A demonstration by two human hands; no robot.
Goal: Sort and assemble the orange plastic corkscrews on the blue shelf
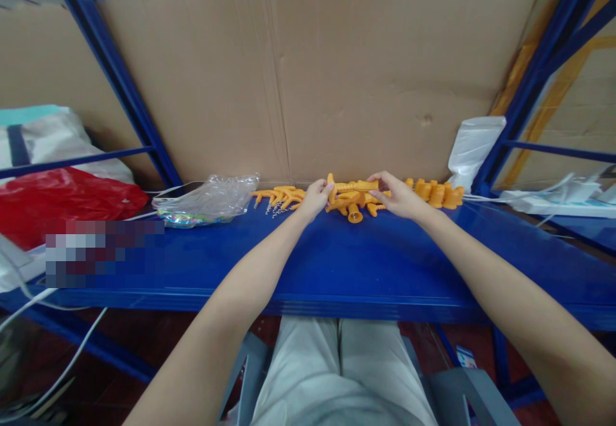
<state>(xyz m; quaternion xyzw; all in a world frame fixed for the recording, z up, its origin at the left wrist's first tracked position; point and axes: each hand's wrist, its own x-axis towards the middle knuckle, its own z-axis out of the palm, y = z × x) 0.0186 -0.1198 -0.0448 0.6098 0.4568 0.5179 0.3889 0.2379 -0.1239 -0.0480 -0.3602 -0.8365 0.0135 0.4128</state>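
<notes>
Between my two hands is an orange plastic T-handled corkscrew (353, 187), held level just above the shelf. My left hand (316, 197) pinches its crosswise handle end. The thumb and fingers of my right hand (391, 194) close on the far end of its ribbed body. Below it lie loose orange parts, including a bell-shaped body (355, 213) with its opening toward me. Left of my left hand is a heap of orange handles (279, 195) with metal spirals. Several orange bodies (440, 194) stand in a group to the right of my right hand.
The blue metal shelf (366, 265) has a cardboard sheet (356, 79) behind it. A clear plastic bag (212, 198) with colourful contents lies left. A white bag (474, 150) leans by the right post. A white power strip (558, 201) and cables are beyond it; red bag (67, 201) far left.
</notes>
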